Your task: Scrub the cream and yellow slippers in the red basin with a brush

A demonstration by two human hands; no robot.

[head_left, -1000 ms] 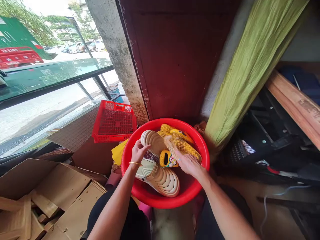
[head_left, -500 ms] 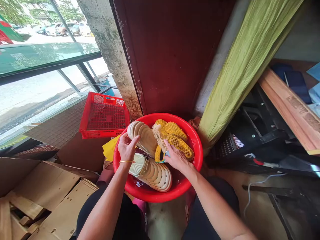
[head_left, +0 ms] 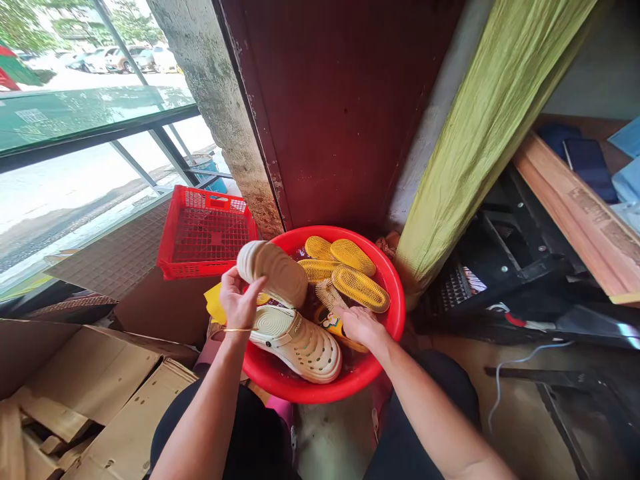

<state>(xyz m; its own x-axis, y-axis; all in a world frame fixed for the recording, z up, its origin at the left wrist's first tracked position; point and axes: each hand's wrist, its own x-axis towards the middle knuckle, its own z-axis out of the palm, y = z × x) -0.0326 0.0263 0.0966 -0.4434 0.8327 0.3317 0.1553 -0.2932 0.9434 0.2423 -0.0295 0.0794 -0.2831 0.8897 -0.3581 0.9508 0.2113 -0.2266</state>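
My left hand grips a cream clog by its heel end, sole tilted up, over the left rim of a red basin. A second cream clog lies upper side up below it, across the front of the basin. My right hand is closed round a scrubbing brush, whose pale bristles point away from me, low in the basin. Its handle is mostly hidden by my fingers. Several yellow slippers lie soles up in dark water behind and beside the brush.
A red plastic crate stands left of the basin. Flattened cardboard lies at lower left. A dark red door rises behind, with a yellow-green curtain to its right. A wooden shelf and black metal frame are at far right.
The brush has dropped away from the clog, lower and toward me in the basin. My left hand has shifted the clog slightly left, its sole now turned more toward me.
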